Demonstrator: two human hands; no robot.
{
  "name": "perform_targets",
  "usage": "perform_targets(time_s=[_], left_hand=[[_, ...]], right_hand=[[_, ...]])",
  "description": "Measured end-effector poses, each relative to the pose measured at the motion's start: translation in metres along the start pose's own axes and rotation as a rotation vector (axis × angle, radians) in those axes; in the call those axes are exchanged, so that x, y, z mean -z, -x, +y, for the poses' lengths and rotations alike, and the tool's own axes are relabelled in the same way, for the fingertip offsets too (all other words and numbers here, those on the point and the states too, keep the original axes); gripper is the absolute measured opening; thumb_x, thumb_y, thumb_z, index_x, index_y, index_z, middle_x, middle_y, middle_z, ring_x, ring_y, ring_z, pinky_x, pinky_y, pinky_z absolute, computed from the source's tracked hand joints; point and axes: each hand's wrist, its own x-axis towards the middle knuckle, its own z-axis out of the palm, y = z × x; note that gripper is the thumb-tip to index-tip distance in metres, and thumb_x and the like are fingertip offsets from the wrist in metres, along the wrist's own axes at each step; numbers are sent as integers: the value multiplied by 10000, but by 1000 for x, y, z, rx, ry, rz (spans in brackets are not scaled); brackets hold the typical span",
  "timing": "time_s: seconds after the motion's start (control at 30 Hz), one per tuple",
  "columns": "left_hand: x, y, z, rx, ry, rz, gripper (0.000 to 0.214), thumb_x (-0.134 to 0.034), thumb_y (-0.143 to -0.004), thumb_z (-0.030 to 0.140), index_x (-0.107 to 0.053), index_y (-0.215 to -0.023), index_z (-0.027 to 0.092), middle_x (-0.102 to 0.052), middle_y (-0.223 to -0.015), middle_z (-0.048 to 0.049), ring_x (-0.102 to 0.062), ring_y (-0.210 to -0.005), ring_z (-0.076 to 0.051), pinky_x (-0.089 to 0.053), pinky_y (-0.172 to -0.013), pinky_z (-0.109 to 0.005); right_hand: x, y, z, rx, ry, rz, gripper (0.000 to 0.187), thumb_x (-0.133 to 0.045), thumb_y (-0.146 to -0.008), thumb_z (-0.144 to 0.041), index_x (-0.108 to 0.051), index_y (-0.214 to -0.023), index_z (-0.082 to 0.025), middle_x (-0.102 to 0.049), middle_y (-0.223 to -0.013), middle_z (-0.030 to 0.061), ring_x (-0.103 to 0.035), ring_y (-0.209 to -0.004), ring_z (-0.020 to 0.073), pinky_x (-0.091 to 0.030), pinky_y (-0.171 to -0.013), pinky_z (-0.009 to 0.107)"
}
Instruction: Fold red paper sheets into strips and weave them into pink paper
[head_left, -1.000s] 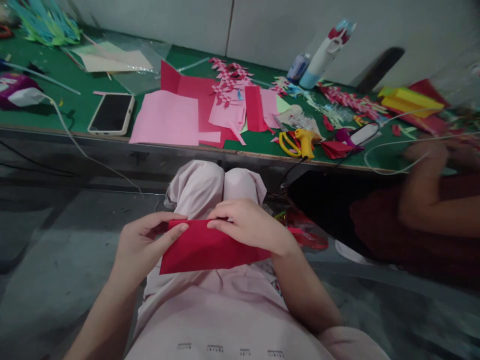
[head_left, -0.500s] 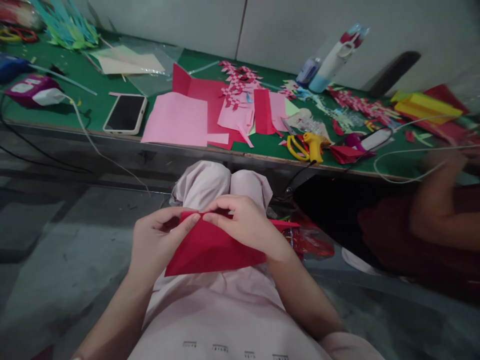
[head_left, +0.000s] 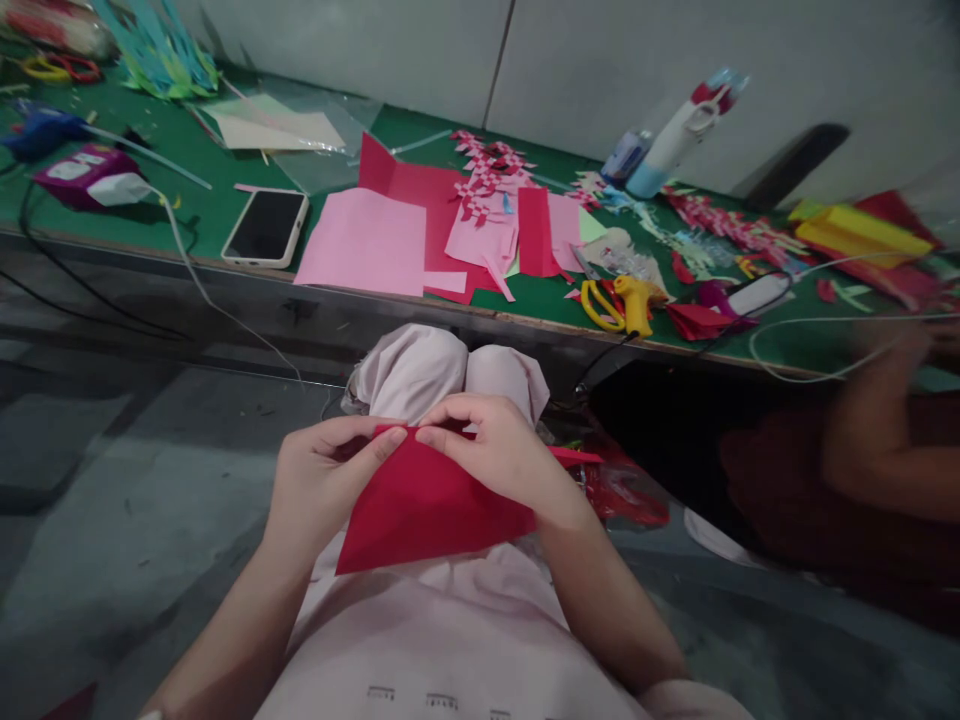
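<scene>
A folded sheet of red paper [head_left: 420,505] lies over my lap, above my pink-clad knees [head_left: 450,365]. My left hand [head_left: 322,480] pinches its top edge from the left, thumb behind and forefinger in front. My right hand [head_left: 499,450] is closed on the same top edge from the right, and the two forefingers almost meet at the middle. A narrow red strip of the paper sticks out to the right past my right wrist.
Ahead stands a green-topped table [head_left: 195,215] with a phone [head_left: 264,228], pink sheets [head_left: 367,242], red sheets, yellow scissors [head_left: 600,303], a yellow glue gun [head_left: 636,302], a bottle [head_left: 679,130] and cables. Another person's arm [head_left: 885,440] reaches to the table at the right. Red scraps [head_left: 626,490] lie by my right knee.
The paper's top edge has been drawn up into a point between my fingers, and both hands have closed together at the middle. The view has shifted slightly left.
</scene>
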Motion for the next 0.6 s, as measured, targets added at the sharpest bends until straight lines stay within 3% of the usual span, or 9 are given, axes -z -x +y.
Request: perform_targets(time_s=[0.27, 0.6], left_hand=[[4, 0, -8, 64, 99, -37, 189, -792, -669, 367, -781, -801, 233, -769, -775, -34, -705, -699, -189, -563, -578, -234], [7, 0, -6, -1, 77, -91, 188, -785, -676, 360, -777, -812, 231, -766, -768, -34, -703, -655, -188, -576, -556, -246]], right_hand=[[2, 4, -7, 97, 125, 36, 111, -597, -874, -215, -704, -853, -191, -723, -890, 13, -640, -832, 130, -455, -765, 239], [2, 7, -8, 153, 189, 53, 105, -607, -874, -210, -704, -843, -187, -728, -885, 16, -646, -827, 132, -458, -772, 248]])
